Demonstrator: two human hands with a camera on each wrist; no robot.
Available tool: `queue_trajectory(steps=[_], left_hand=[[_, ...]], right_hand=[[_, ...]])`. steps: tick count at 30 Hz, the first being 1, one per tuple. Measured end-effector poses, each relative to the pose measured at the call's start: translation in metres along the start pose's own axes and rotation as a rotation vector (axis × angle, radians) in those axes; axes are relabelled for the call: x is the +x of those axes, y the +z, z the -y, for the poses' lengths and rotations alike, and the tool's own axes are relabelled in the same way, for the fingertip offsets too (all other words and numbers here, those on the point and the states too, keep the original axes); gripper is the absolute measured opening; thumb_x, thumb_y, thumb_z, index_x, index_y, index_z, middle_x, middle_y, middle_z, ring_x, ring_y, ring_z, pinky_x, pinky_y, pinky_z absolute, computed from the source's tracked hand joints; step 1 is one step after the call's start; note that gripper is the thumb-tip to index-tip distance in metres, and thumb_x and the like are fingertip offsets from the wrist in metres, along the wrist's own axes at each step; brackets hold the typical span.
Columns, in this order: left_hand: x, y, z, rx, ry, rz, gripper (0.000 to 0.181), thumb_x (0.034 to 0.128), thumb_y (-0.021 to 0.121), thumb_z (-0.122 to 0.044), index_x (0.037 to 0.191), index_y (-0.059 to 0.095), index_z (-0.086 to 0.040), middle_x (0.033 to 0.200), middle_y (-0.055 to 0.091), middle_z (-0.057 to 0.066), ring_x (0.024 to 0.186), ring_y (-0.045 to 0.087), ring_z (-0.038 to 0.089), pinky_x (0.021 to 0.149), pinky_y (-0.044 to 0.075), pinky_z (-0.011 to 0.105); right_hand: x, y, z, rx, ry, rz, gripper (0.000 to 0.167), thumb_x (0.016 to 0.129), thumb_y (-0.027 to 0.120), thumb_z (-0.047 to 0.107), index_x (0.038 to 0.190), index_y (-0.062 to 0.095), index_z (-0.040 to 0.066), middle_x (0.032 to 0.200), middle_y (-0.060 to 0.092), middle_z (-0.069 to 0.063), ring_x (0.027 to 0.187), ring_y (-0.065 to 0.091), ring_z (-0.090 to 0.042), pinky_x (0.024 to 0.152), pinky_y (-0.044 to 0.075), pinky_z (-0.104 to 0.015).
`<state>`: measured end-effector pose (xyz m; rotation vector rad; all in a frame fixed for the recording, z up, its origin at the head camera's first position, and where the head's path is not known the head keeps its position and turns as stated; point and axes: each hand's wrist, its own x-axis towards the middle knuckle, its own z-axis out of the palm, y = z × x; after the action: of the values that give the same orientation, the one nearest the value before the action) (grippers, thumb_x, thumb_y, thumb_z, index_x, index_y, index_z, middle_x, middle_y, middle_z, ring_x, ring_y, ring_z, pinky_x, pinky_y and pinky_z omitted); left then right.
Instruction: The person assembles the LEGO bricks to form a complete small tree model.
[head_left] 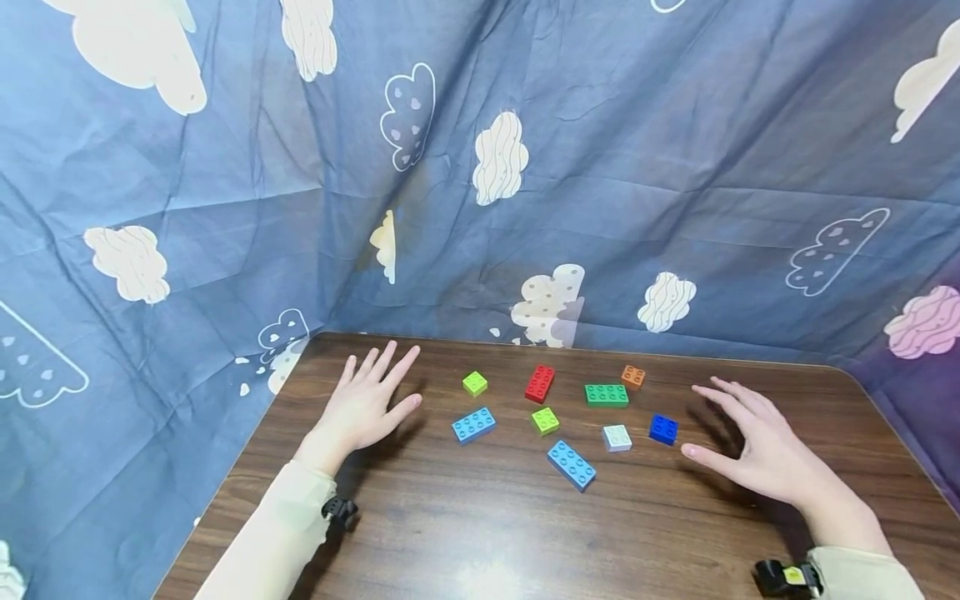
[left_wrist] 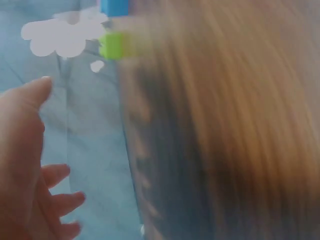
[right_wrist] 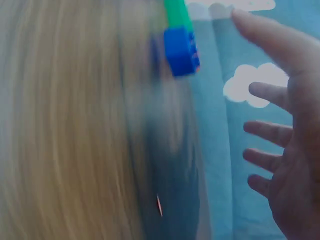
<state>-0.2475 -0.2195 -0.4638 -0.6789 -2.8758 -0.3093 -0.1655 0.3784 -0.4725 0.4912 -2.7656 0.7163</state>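
Toy building bricks lie apart on a brown wooden table. My left hand (head_left: 362,406), fingers spread, is left of a lime brick (head_left: 475,383) and a light blue long brick (head_left: 474,425). It holds nothing. My right hand (head_left: 765,446) has its fingers apart beside the dark blue brick (head_left: 663,429), with a gap between thumb and brick; it too is free of any object. Between the hands are a red brick (head_left: 540,383), a green brick (head_left: 607,395), an orange brick (head_left: 633,377), a second lime brick (head_left: 545,421), a pale brick (head_left: 617,437) and another light blue long brick (head_left: 572,465).
The wooden table (head_left: 450,533) ends at the back against a blue cloth (head_left: 600,167) with cloud prints. More cloth hangs at the left and right sides. A black wrist device (head_left: 341,510) sits on the left sleeve, and another (head_left: 786,577) on the right.
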Motion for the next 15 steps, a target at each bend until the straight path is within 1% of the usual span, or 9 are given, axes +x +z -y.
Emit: queue_trajectory(steps=[2, 3, 4, 6, 8, 10, 12, 15], left_hand=[[0.003, 0.002, -0.005, -0.117, -0.003, -0.011, 0.076, 0.1128, 0.047, -0.059, 0.177, 0.019, -0.03, 0.177, 0.029, 0.017, 0.16, 0.034, 0.043, 0.127, 0.026, 0.067], [0.005, 0.003, -0.008, -0.18, -0.002, -0.021, 0.075, 0.1138, 0.047, -0.057, 0.177, 0.018, -0.028, 0.177, 0.03, 0.016, 0.16, 0.035, 0.041, 0.126, 0.029, 0.065], [0.006, 0.004, -0.01, -0.239, -0.002, -0.033, 0.075, 0.1145, 0.046, -0.056, 0.177, 0.018, -0.026, 0.177, 0.03, 0.015, 0.16, 0.036, 0.04, 0.126, 0.032, 0.062], [0.01, 0.006, -0.017, -0.347, -0.013, -0.058, 0.074, 0.1153, 0.047, -0.052, 0.177, 0.019, -0.022, 0.177, 0.032, 0.012, 0.159, 0.038, 0.037, 0.126, 0.033, 0.059], [0.014, 0.008, -0.025, -0.43, -0.002, -0.094, 0.072, 0.1155, 0.05, -0.047, 0.175, 0.024, -0.016, 0.174, 0.039, 0.012, 0.155, 0.045, 0.038, 0.124, 0.037, 0.058], [0.018, 0.011, -0.034, -0.5, 0.02, -0.122, 0.068, 0.1151, 0.054, -0.04, 0.172, 0.032, -0.011, 0.169, 0.047, 0.014, 0.148, 0.054, 0.039, 0.12, 0.042, 0.057], [0.022, 0.014, -0.043, -0.574, 0.058, -0.137, 0.063, 0.1136, 0.06, -0.032, 0.168, 0.038, -0.007, 0.163, 0.054, 0.017, 0.139, 0.062, 0.039, 0.114, 0.049, 0.055], [0.026, 0.022, -0.058, -0.657, 0.106, -0.128, 0.06, 0.1097, 0.067, -0.022, 0.162, 0.044, -0.005, 0.156, 0.059, 0.018, 0.128, 0.069, 0.035, 0.102, 0.058, 0.05]], right_hand=[[0.004, 0.004, 0.009, 0.051, 0.014, -0.019, 0.081, 0.087, 0.094, 0.036, 0.154, 0.057, 0.011, 0.16, 0.048, -0.029, 0.145, 0.038, -0.06, 0.109, 0.028, -0.083], [0.006, 0.006, 0.013, 0.07, 0.023, -0.032, 0.076, 0.088, 0.094, 0.035, 0.151, 0.06, 0.011, 0.158, 0.051, -0.026, 0.143, 0.041, -0.057, 0.108, 0.032, -0.08], [0.008, 0.009, 0.018, 0.082, 0.034, -0.047, 0.07, 0.089, 0.093, 0.034, 0.148, 0.063, 0.012, 0.155, 0.055, -0.022, 0.141, 0.045, -0.051, 0.11, 0.038, -0.071], [0.011, 0.015, 0.025, 0.094, 0.037, -0.085, 0.059, 0.09, 0.093, 0.032, 0.142, 0.068, 0.015, 0.148, 0.062, -0.014, 0.135, 0.053, -0.039, 0.11, 0.046, -0.048], [0.013, 0.022, 0.032, 0.118, 0.026, -0.121, 0.051, 0.091, 0.093, 0.027, 0.136, 0.072, 0.017, 0.139, 0.068, -0.008, 0.124, 0.061, -0.026, 0.103, 0.047, -0.025], [0.014, 0.028, 0.038, 0.167, 0.009, -0.143, 0.047, 0.09, 0.093, 0.021, 0.133, 0.074, 0.017, 0.13, 0.072, -0.005, 0.113, 0.067, -0.015, 0.095, 0.044, -0.008], [0.014, 0.035, 0.044, 0.23, -0.014, -0.142, 0.045, 0.09, 0.093, 0.014, 0.131, 0.075, 0.015, 0.125, 0.074, -0.008, 0.106, 0.071, -0.011, 0.094, 0.047, -0.008], [0.015, 0.044, 0.052, 0.305, -0.04, -0.121, 0.043, 0.09, 0.091, 0.008, 0.129, 0.074, 0.008, 0.121, 0.076, -0.012, 0.102, 0.073, -0.013, 0.092, 0.052, -0.011]])
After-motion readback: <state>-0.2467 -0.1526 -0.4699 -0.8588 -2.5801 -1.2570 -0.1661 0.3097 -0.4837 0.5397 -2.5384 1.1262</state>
